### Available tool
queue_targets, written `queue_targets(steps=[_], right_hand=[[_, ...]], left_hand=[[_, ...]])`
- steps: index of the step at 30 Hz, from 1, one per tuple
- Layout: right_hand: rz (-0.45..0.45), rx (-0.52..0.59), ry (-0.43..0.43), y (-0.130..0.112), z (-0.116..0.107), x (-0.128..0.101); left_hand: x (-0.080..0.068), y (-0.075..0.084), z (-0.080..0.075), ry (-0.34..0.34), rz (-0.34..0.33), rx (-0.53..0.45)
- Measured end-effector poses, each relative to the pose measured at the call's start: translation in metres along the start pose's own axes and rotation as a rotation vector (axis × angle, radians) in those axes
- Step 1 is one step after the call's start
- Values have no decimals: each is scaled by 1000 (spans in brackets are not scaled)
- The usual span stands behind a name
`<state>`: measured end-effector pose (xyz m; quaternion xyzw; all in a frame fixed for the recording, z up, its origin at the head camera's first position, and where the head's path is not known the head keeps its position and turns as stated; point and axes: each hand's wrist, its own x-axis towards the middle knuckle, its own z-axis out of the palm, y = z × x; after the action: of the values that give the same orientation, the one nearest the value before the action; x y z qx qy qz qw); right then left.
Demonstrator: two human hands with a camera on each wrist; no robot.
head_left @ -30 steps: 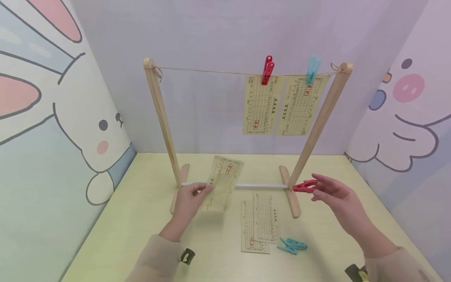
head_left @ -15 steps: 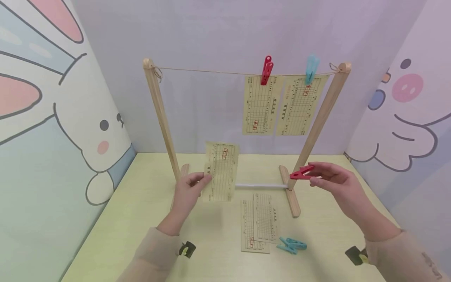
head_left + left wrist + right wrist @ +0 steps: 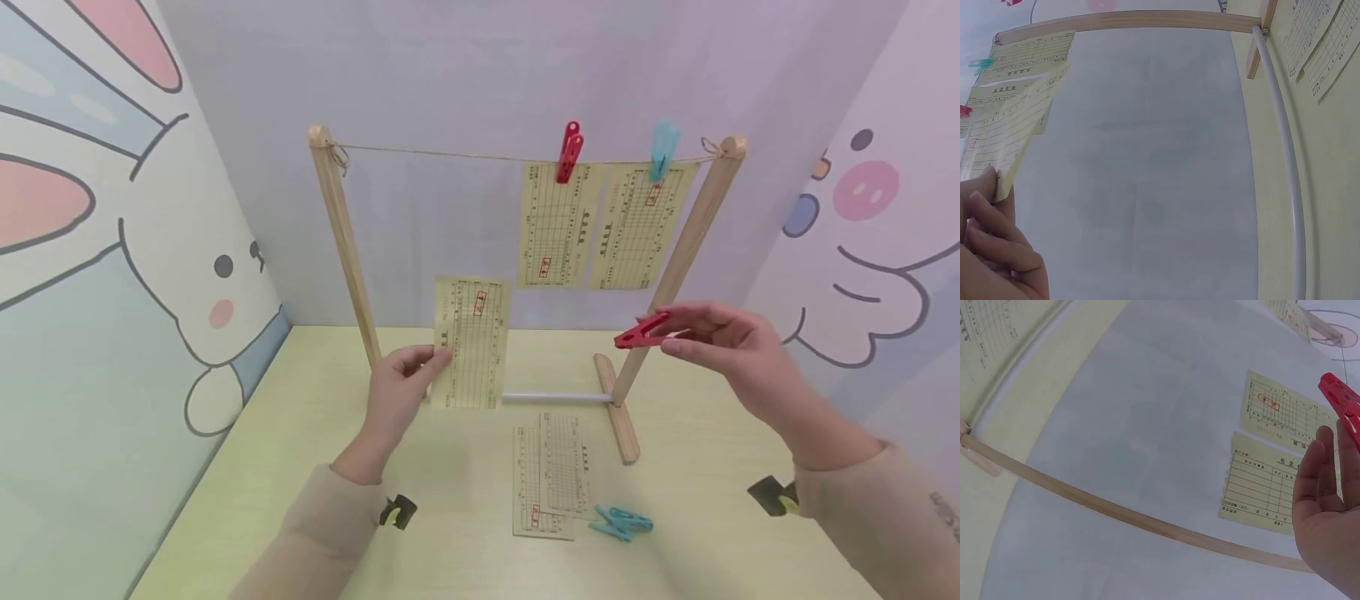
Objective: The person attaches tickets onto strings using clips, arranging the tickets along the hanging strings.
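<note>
My left hand (image 3: pixel 405 387) pinches the left edge of a yellowish printed form (image 3: pixel 474 346) between thumb and fingers, holding it upright above the table and below the string (image 3: pixel 442 152). The left wrist view shows the same form (image 3: pixel 1013 128) bending away from the fingertips. On the right, my right hand (image 3: pixel 723 346) holds a red clothespin (image 3: pixel 641 332) by its handle end, its tip toward the left, in front of the right post. Two forms hang from the string: one (image 3: pixel 555 229) under a red clothespin (image 3: pixel 569 154), the other (image 3: pixel 641 229) under a light blue clothespin (image 3: pixel 663 152).
Two wooden posts (image 3: pixel 345 233) carry the string, joined low down by a white rod (image 3: pixel 558 397). More forms (image 3: pixel 566 467) lie overlapping on the table (image 3: pixel 450 533), with blue clothespins (image 3: pixel 622 522) beside them. Walls with cartoon animals stand on both sides.
My left hand has raised the form and straightened it upright. My right hand has lifted the red clothespin and moved it slightly left. The hanging forms stay where they were.
</note>
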<state>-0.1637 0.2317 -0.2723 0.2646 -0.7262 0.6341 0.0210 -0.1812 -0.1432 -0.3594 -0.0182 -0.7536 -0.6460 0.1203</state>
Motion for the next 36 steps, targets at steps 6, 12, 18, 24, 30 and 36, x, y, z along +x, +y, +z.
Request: queue_targets(steps=[6, 12, 18, 24, 30, 36], right_hand=[[4, -49, 12, -13, 4, 11], [5, -93, 31, -24, 7, 20], [17, -163, 53, -35, 8, 31], [27, -327, 68, -47, 12, 42], [-43, -376, 34, -55, 17, 49], [-48, -417, 46, -67, 19, 57]], left_hand=[[4, 6, 1, -16, 31, -40], [9, 15, 2, -7, 36, -48], [12, 22, 2, -1, 16, -49], [15, 27, 2, 0, 34, -45], [16, 33, 3, 2, 64, -39], [19, 36, 3, -7, 100, -36]])
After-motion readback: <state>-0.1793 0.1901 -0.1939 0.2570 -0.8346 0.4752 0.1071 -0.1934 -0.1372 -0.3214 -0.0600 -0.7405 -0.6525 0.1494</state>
